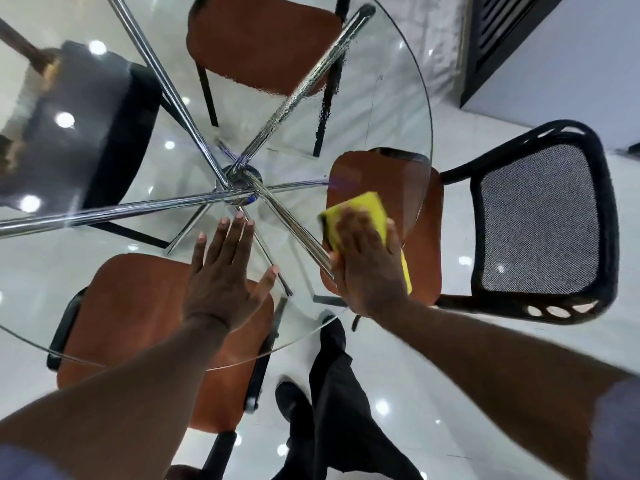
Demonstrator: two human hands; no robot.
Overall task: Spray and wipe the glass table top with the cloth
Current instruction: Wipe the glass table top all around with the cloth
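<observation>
- Yellow cloth (363, 209) lies flat on the round glass surface (398, 98), close to its right-hand edge on the near side.
- The right hand (367, 268) presses down on the cloth with its fingers laid out straight, not curled round it. The fingertips are blurred.
- The left hand (221, 275) rests palm down on the bare glass, fingers spread, holding nothing. It is well apart from the cloth.
- Chrome legs (104, 216) run under the glass from a central hub (242, 183). One of them passes beneath the gap between the two hands.
- A rippled wet patch (311, 81) shows on the far right part of the glass.
- A chair with a black mesh back (536, 220) stands just beside the edge, and its brown seat (381, 174) reaches under the glass below the cloth.
- A second brown seat (131, 306) sits under the near left part, below the left hand, and a third (259, 39) at the far side.
- A dark chair (104, 133) at the left is seen only blurred through the glass.
- Dark trousers (339, 393) and a black shoe (291, 400) stand on the glossy white floor (450, 375) against the near edge.
- A dark louvred panel (502, 36) fills the top right corner.
</observation>
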